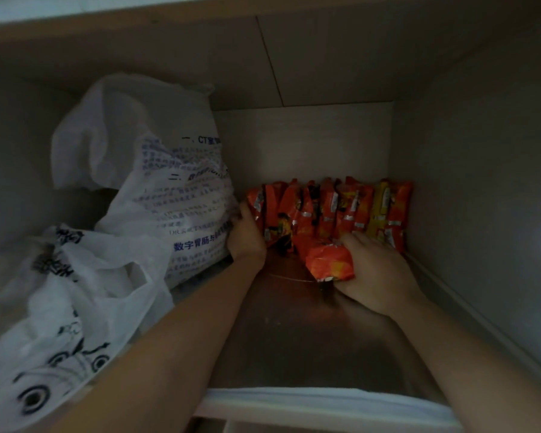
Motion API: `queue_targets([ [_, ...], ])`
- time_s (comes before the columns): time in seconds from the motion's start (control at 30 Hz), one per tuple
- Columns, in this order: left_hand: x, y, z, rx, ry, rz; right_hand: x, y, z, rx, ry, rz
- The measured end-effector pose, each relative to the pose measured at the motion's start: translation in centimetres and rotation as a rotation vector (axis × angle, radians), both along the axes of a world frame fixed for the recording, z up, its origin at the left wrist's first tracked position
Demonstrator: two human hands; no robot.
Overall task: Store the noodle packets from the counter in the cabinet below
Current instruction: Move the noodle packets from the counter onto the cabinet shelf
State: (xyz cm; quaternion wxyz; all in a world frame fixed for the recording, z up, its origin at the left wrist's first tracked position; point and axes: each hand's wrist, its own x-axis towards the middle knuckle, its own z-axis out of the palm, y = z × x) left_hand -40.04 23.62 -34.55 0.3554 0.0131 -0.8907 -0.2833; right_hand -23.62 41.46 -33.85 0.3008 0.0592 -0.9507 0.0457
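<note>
1. Two white plastic bags [175, 170] fill the cabinet [303, 142] to the outside of the left hand [247, 235], touching it
2. Just beyond both hands, the row of noodle packets [331, 207] stands on edge against the back wall
3. The right hand [375, 273] curls round a loose packet [330, 264] lying before that row
4. The left hand sits at the row's near end; whether it grips or only braces, I cannot tell
5. Best to steady the row, tip the packet upright and ease it in without toppling its neighbours

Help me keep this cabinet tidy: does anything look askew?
One orange-red foil noodle packet lies flat, gripped by the right hand, in front of the upright row of matching packets, not yet slotted in.
</note>
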Motion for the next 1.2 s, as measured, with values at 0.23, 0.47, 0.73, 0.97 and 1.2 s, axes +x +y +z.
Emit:
queue_targets([
  [0.23,-0.6,-0.9,0.1,0.233,-0.003,-0.185,0.2,-0.1,0.1,0.011,-0.009,0.01],
  [0.47,-1.4,-0.1,0.0,0.351,-0.207,-0.469,-0.2,0.0,0.1,0.004,-0.019,0.009],
  [0.73,-0.2,0.6,0.1,0.129,0.005,-0.256,-0.1,1.3,0.8,-0.319,0.385,-0.301],
  [0.97,2.8,1.0,1.2,-0.132,0.266,-0.308,0.5,2.6,0.9,-0.621,0.474,-0.452],
  [1.2,6.1,5.3,1.0,-0.346,0.25,-0.649,0.5,2.3,0.7,-0.474,0.38,-0.544],
])
